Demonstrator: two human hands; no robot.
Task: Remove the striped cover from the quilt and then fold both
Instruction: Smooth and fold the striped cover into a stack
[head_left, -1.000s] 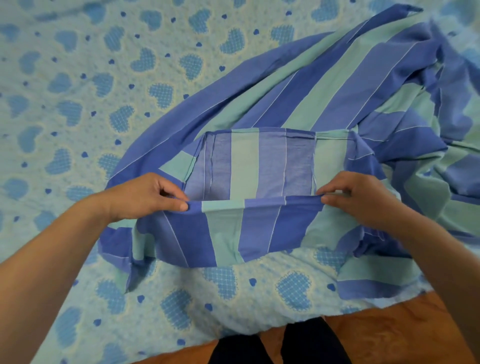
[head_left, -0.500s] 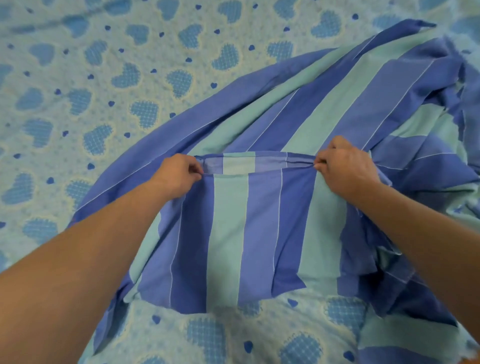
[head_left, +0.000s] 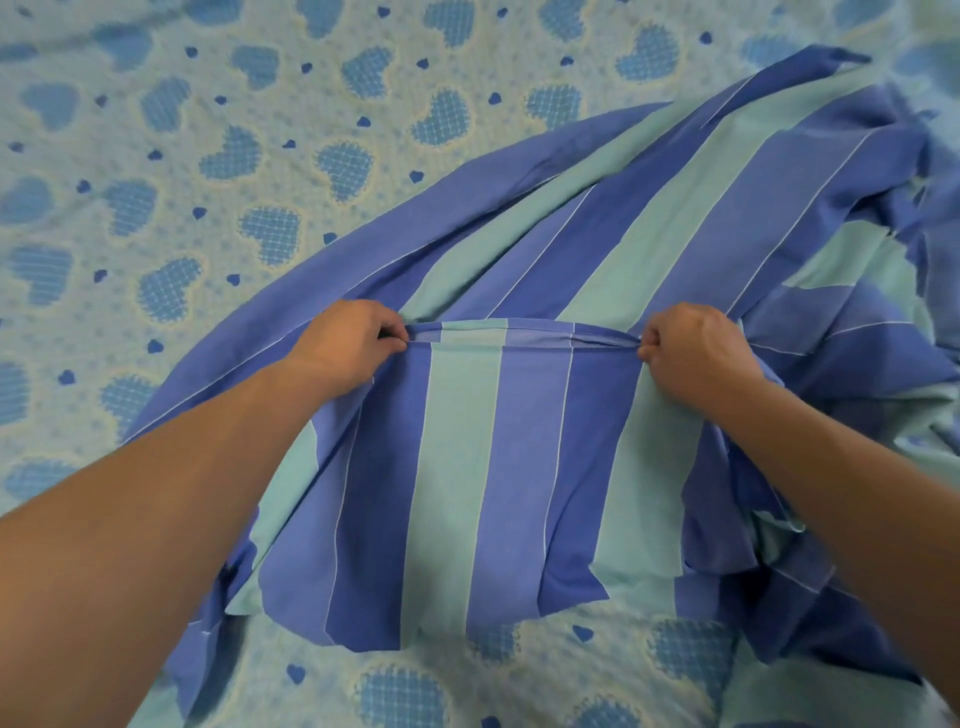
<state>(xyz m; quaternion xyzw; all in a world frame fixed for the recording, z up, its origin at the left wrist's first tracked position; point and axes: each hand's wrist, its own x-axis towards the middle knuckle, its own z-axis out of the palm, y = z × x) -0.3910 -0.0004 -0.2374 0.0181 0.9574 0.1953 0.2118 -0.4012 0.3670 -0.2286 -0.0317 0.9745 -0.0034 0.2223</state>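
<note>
Striped cover (head_left: 467, 467) lies spread over the heart-print quilt (head_left: 208, 156), bunched at right, w/ a folded panel stretched between both hands. Step in hand looks like the cover fold: hem edge carried away from the body and laid across. Left hand (head_left: 348, 348) pinches the hem w/ thumb and curled fingers; right hand (head_left: 691, 353) does the same at the other end, fingers closed tight on the cloth, edge taut between them. Next move prob. needs the edge set down level, creases smoothed, then the bunched part at right drawn in.
</note>
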